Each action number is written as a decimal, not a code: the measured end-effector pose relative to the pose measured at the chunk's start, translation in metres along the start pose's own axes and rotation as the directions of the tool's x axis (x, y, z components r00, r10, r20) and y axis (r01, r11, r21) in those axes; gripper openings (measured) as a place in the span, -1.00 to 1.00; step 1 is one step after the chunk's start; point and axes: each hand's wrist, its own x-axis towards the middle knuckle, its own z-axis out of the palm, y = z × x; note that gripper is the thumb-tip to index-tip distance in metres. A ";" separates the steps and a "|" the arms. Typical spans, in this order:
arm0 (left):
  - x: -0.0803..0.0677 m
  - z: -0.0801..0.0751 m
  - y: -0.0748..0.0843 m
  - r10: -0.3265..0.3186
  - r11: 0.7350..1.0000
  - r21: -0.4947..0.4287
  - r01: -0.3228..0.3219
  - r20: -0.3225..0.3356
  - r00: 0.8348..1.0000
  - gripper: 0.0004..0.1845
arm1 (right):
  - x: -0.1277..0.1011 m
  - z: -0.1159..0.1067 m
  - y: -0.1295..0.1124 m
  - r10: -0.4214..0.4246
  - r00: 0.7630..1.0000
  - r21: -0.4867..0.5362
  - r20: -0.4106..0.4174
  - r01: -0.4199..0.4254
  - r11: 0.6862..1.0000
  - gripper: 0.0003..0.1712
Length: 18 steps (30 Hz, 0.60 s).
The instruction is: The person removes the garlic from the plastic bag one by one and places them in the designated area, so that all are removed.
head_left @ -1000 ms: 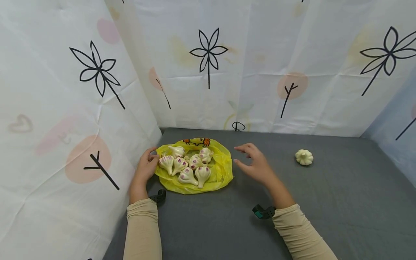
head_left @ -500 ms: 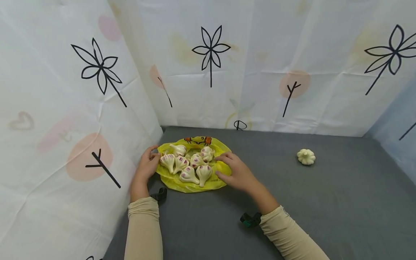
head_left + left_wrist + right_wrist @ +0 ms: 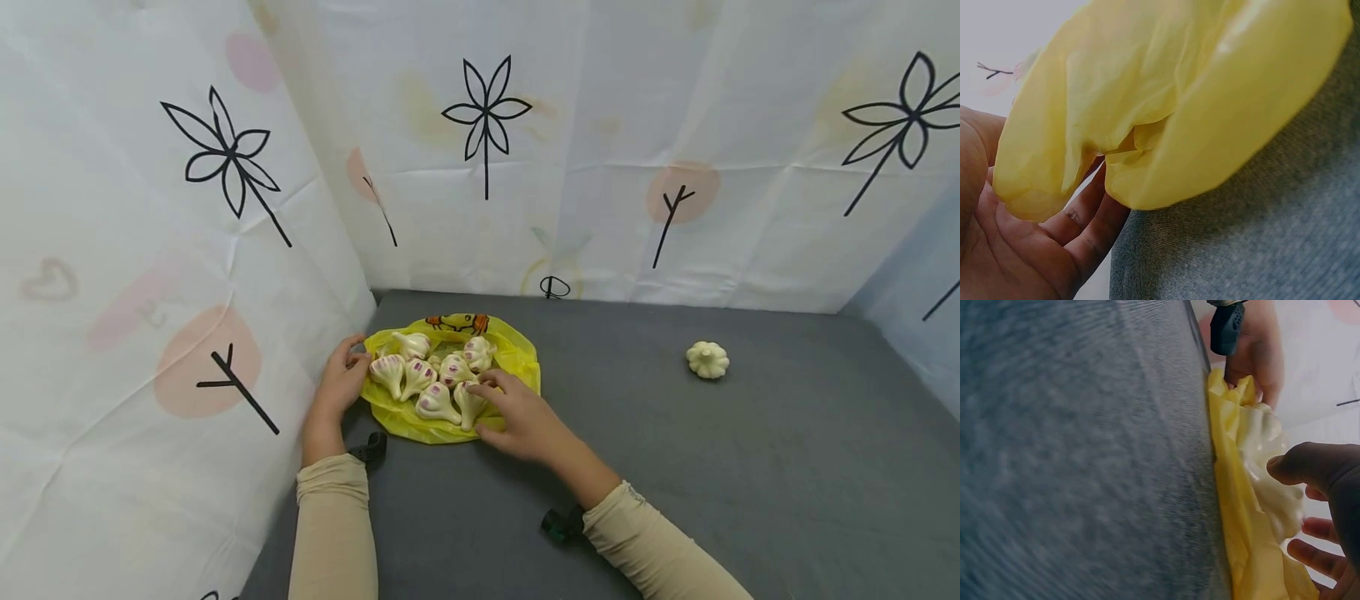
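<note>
A yellow plastic bag [image 3: 528, 358], its mouth spread wide, holds several white garlic bulbs with purple marks. At its left edge, my left hand [image 3: 342, 382] holds the rim; in the left wrist view the fingers [image 3: 1088, 219] pass behind the yellow plastic. My right hand [image 3: 525, 421] is over the bag's front right side, thumb and fingers spread around the nearest garlic bulb [image 3: 468, 403]. The right wrist view shows the thumb overlapping pale garlic [image 3: 1263, 450], with the other fingers curving in from the far side.
A single cream garlic bulb [image 3: 707, 360] lies on the dark grey table [image 3: 750, 467], well to the right of the bag. White patterned cloth [image 3: 585, 208] hangs behind the table and along its left side. Each wrist wears a dark strap [image 3: 562, 525].
My right hand has moved left from beside the bag to over its right side, then down to the front garlic bulb. My left hand stays at the bag's left edge.
</note>
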 end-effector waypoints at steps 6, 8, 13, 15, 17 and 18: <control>0.000 -0.001 -0.001 0.001 1.000 -0.002 -0.001 0.004 1.000 -0.44 | 0.001 0.005 0.000 0.012 1.000 -0.029 0.001 -0.012 1.000 -0.26; 0.000 -0.001 -0.001 0.000 1.000 0.002 0.000 0.005 1.000 -0.44 | 0.002 0.006 0.000 0.024 1.000 -0.035 -0.004 -0.024 0.999 -0.23; 0.000 -0.002 0.000 -0.018 1.000 -0.004 0.018 0.008 1.000 -0.43 | 0.005 0.007 -0.003 0.039 0.999 -0.048 -0.002 -0.039 0.998 -0.19; -0.001 -0.002 0.001 -0.019 1.000 -0.003 0.019 0.011 1.000 -0.42 | 0.006 0.007 -0.004 0.044 0.999 -0.056 0.003 -0.043 0.997 -0.18; -0.002 -0.001 0.001 -0.018 1.000 -0.001 0.018 0.010 1.000 -0.42 | 0.007 0.008 -0.006 0.050 0.999 -0.064 0.011 -0.049 0.997 -0.17; -0.002 -0.001 0.001 -0.016 1.000 0.003 0.016 0.008 1.000 -0.42 | 0.008 0.008 -0.006 0.056 0.998 -0.071 0.016 -0.055 0.996 -0.17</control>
